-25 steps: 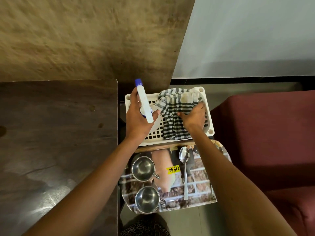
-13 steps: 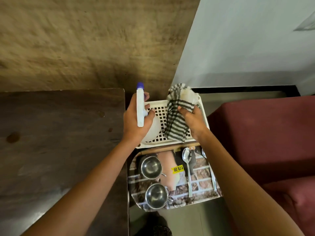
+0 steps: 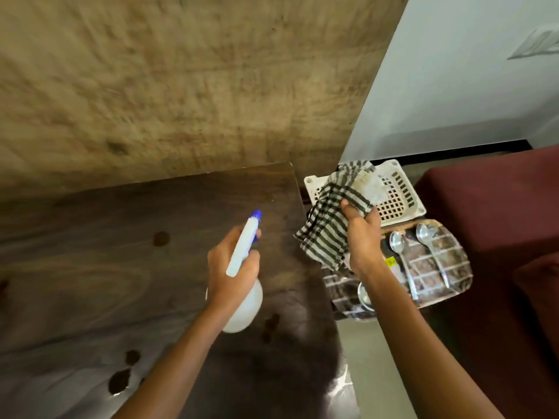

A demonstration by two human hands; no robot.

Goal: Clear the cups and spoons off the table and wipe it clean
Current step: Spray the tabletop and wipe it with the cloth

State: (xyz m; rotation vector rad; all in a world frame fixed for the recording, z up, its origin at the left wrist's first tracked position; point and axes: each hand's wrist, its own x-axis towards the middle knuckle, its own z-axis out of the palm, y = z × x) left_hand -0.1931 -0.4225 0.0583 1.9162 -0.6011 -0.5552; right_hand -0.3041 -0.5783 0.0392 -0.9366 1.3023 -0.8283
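Holding the spray bottle (image 3: 242, 285) over the dark wooden table (image 3: 90, 267), the left hand (image 3: 233, 273) is wrapped tight round its neck, the blue nozzle aimed out across the top, I'd guess so the mist lands on the dark spots (image 3: 161, 238) dotted there. The right hand (image 3: 361, 240) has the checked cloth (image 3: 328, 231) bunched firmly in its fingers, hanging just off the table's edge, ready to follow. Both spoons (image 3: 397, 246) lie on the patterned tray (image 3: 453, 267) beside the table, a steel cup (image 3: 364, 297) half hidden under the forearm, so the clearing looks done. The white basket (image 3: 402, 189) sits behind the tray.
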